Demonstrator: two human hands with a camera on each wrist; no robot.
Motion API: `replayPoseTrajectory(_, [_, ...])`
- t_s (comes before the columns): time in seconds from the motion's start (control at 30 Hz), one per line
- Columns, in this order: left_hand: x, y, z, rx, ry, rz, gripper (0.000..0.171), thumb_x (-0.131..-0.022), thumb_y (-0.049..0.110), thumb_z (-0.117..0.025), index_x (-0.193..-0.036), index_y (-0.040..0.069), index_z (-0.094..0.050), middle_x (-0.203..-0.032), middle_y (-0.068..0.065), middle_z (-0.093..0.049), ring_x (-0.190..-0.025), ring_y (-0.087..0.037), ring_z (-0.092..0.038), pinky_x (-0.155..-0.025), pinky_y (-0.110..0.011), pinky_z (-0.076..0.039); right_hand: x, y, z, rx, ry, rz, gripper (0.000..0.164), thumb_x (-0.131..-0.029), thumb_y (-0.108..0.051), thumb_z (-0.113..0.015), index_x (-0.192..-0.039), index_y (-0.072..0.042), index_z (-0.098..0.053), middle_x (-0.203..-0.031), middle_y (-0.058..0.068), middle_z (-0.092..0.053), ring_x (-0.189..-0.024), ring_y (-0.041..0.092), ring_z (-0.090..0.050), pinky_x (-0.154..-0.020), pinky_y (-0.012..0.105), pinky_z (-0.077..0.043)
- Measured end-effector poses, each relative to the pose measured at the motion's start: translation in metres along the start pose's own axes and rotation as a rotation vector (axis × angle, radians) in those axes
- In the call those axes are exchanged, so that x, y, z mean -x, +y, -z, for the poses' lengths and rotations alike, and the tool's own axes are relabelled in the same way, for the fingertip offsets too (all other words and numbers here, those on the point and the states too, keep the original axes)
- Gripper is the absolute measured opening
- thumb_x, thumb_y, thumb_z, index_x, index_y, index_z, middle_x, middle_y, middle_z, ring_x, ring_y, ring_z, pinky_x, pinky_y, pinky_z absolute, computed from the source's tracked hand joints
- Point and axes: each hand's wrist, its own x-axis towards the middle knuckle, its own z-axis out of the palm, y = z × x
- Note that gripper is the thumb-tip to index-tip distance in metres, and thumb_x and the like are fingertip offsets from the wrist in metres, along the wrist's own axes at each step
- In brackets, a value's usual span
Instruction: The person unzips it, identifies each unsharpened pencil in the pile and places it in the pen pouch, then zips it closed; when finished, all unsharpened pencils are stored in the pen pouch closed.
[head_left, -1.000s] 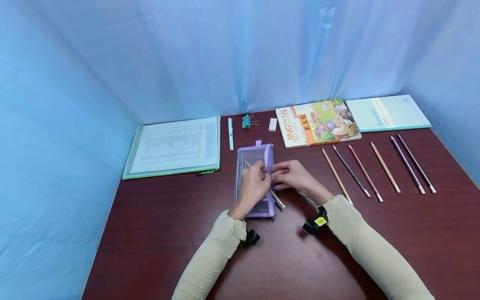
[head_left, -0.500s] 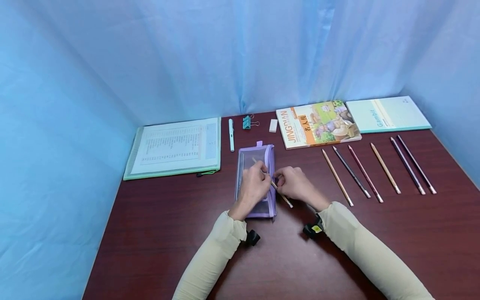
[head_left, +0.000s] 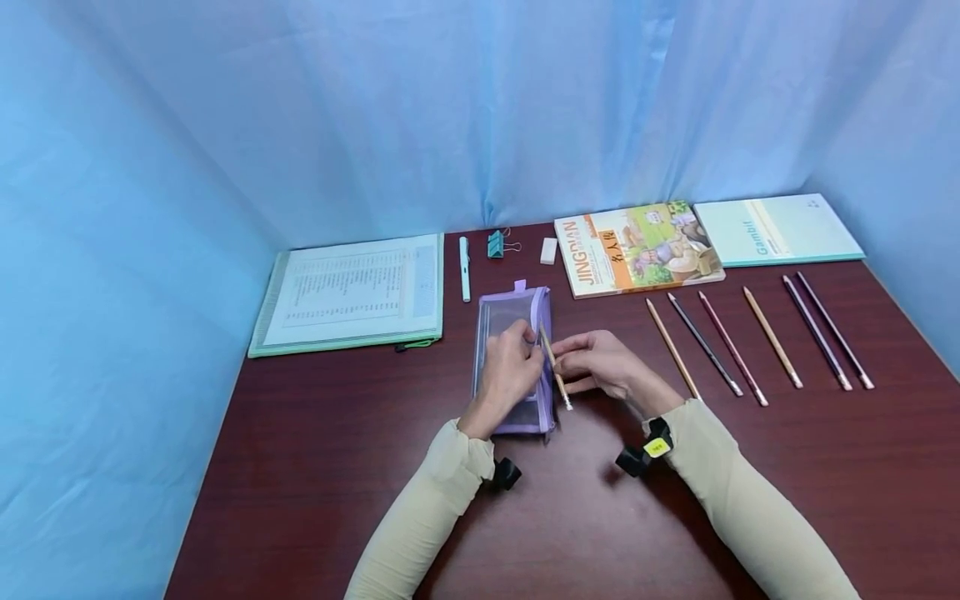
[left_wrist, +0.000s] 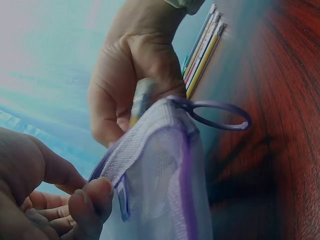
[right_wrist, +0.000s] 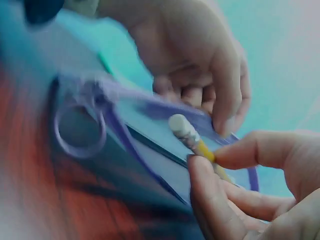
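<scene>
A purple mesh pencil case [head_left: 522, 419] lies on the table, its zip side towards the right. My left hand [head_left: 506, 371] pinches the case's zipped edge between thumb and fingers. Close beside it, my right hand [head_left: 603, 364] holds a yellow pencil [head_left: 559, 382] slantwise over that edge. In the right wrist view, thumb and fingertip pinch the pencil [right_wrist: 204, 150] just below its white eraser, against the open mouth of the case [right_wrist: 150, 150]. A ring-shaped zip pull [left_wrist: 220, 115] hangs from the case's near corner in the left wrist view.
Several pencils [head_left: 717, 346] lie in a row on the right. Behind stand a picture-covered book [head_left: 637, 250], a pale notebook [head_left: 780, 229], an eraser [head_left: 548, 251], a teal binder clip [head_left: 496, 244] and a light blue pen [head_left: 464, 269]. A document pouch [head_left: 345, 292] lies left.
The pencil has swung from lying slantwise across the case to running nearly along its zipped edge, its tip moving right. My right hand shifted with it; my left hand has stayed in place.
</scene>
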Motion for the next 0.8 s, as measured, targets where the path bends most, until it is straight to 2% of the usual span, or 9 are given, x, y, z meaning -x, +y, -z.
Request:
replayPoseTrajectory(0.07, [0.000,0.000,0.000,-0.005,-0.001,-0.002,0.005,-0.084,0.002,-0.061,-0.088,0.001,-0.063,-0.060,-0.008,-0.066,-0.048,-0.004,-0.049,-0.043,-0.015,-0.033,-0.001,0.002,-0.002,-0.091,-0.006,0.000,0.050,-0.090,0.004,-0.054,-0.136,0.019,-0.041,-0.082,-0.004,-0.072,-0.078,0.008,-0.069,-0.069,0.030,-0.062])
replayPoseTrajectory(0.17, [-0.001,0.000,0.000,-0.009,-0.003,-0.004,0.005,-0.084,0.002,-0.062,-0.088,0.001,-0.063,-0.061,-0.009,-0.067,-0.051,-0.004,-0.049,-0.044,-0.015,-0.033,-0.002,0.003,-0.007,-0.139,0.017,0.025,0.047,-0.091,0.006,-0.054,-0.134,0.019,-0.042,-0.082,-0.005,-0.071,-0.078,0.008,-0.070,-0.069,0.030,-0.062])
replayPoseTrajectory(0.37, [-0.001,0.000,-0.001,-0.001,-0.008,0.000,0.005,-0.084,0.002,-0.064,-0.089,0.002,-0.063,-0.062,-0.009,-0.067,-0.050,-0.003,-0.048,-0.043,-0.014,-0.033,-0.002,0.004,-0.019,-0.120,0.074,0.070,0.045,-0.091,0.009,-0.055,-0.132,0.022,-0.042,-0.080,-0.007,-0.071,-0.077,0.005,-0.069,-0.068,0.030,-0.062])
replayPoseTrajectory(0.5, [0.000,0.001,-0.001,-0.002,-0.014,-0.001,0.005,-0.084,0.002,-0.064,-0.089,0.002,-0.063,-0.060,-0.007,-0.065,-0.047,-0.002,-0.047,-0.042,-0.014,-0.033,0.001,0.001,-0.017,-0.078,0.105,0.075,0.046,-0.091,0.007,-0.056,-0.132,0.022,-0.044,-0.080,-0.007,-0.070,-0.076,0.006,-0.069,-0.067,0.030,-0.062])
replayPoseTrajectory(0.67, [0.001,0.002,-0.002,0.007,-0.020,0.008,0.005,-0.086,0.002,-0.062,-0.090,0.001,-0.063,-0.058,-0.008,-0.065,-0.046,0.000,-0.045,-0.041,-0.014,-0.031,0.018,-0.007,0.008,0.001,0.169,0.104,0.046,-0.092,0.002,-0.058,-0.133,0.020,-0.046,-0.081,-0.005,-0.072,-0.076,0.009,-0.070,-0.068,0.035,-0.062])
replayPoseTrajectory(0.73, [0.001,0.001,-0.002,0.015,-0.025,0.010,0.005,-0.086,0.001,-0.061,-0.091,0.001,-0.063,-0.057,-0.008,-0.064,-0.044,0.000,-0.045,-0.040,-0.013,-0.031,0.028,-0.011,0.027,0.040,0.207,0.122,0.042,-0.094,0.000,-0.058,-0.131,0.017,-0.049,-0.082,-0.006,-0.072,-0.078,0.009,-0.071,-0.070,0.038,-0.063])
replayPoseTrajectory(0.8, [0.001,0.000,-0.002,0.021,-0.025,0.009,0.005,-0.086,0.001,-0.060,-0.091,0.000,-0.063,-0.056,-0.008,-0.063,-0.043,0.000,-0.044,-0.040,-0.013,-0.031,0.040,-0.014,0.052,0.081,0.248,0.142,0.031,-0.095,-0.003,-0.059,-0.124,0.008,-0.058,-0.083,-0.009,-0.073,-0.078,0.008,-0.071,-0.071,0.037,-0.063])
